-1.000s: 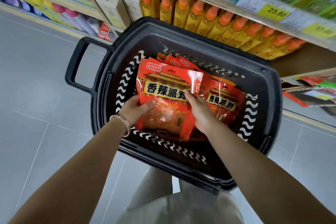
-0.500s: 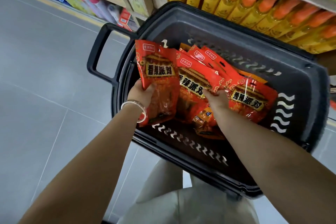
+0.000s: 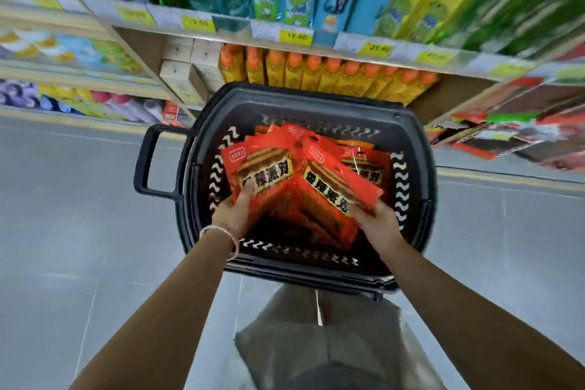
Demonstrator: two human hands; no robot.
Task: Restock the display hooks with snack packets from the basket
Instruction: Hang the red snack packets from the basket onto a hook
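Observation:
A black plastic basket (image 3: 316, 98) stands on the floor in front of me, with several red snack packets inside. My left hand (image 3: 232, 212) grips one red packet (image 3: 262, 168) by its lower edge, tilted up on the basket's left side. A second red packet (image 3: 335, 190) is pinched at its right corner by my right hand (image 3: 376, 225), and it leans over the pile. More red packets (image 3: 367, 165) lie behind them. No display hooks are visible.
A shelf of yellow bottles with orange caps (image 3: 316, 73) and pale boxes (image 3: 186, 73) stands right behind the basket. Price tags (image 3: 296, 36) line the shelf edge above. Grey tiled floor (image 3: 79, 215) spreads to the left. Red packaged goods (image 3: 506, 133) hang at the right.
The view has swung upward, showing more shelving. Both hands have lifted their packets higher and apart, my right hand now holding a packet at its right corner.

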